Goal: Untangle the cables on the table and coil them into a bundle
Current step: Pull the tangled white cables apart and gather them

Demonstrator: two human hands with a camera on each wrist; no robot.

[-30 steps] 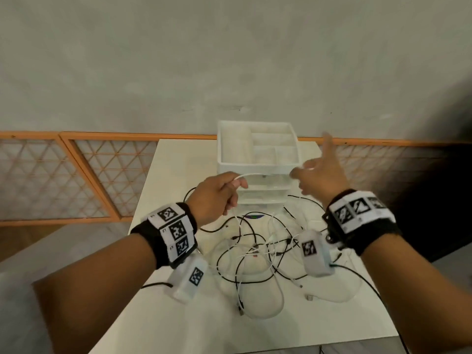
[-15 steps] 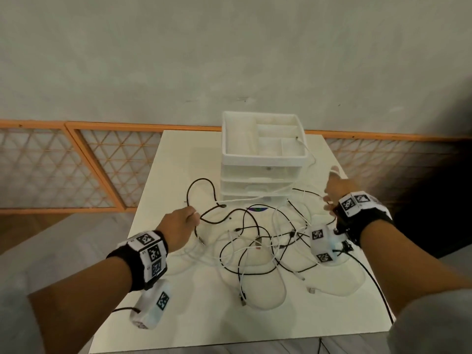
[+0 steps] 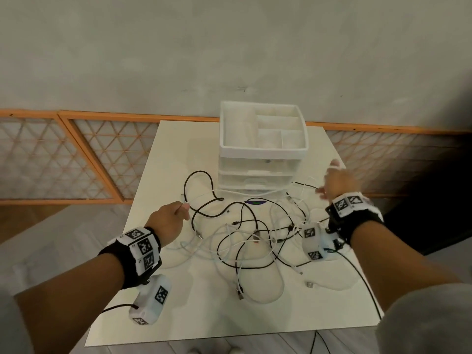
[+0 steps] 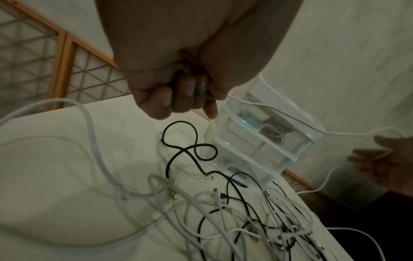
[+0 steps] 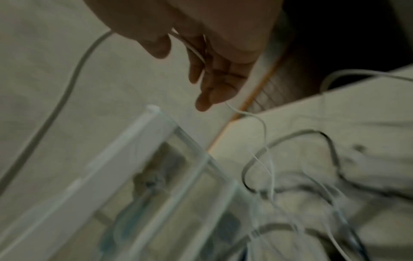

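A tangle of black and white cables [image 3: 255, 233] lies across the middle of the white table [image 3: 176, 149]. My left hand [image 3: 182, 208] hovers at the tangle's left edge, its fingers [image 4: 178, 104] curled and gripping a thin white cable [image 3: 245, 192]. That cable runs past the foot of the drawer unit to my right hand [image 3: 329, 185], which is raised at the table's right edge. In the right wrist view the right hand [image 5: 208, 74] has nearly straight fingers, and the white cable [image 5: 194, 51] lies along them. A black cable loop [image 3: 199, 175] lies just beyond the left hand.
A white drawer organiser [image 3: 263, 149] with a compartment tray on top stands at the back centre, close behind the tangle. An orange lattice railing [image 3: 76, 159] and a grey wall lie beyond the table. Loose plugs [image 3: 310, 284] rest near the front right.
Both hands came down from in front of the organiser and moved apart, left hand leftwards and right hand rightwards. The white cable between them now runs low along the organiser's base.
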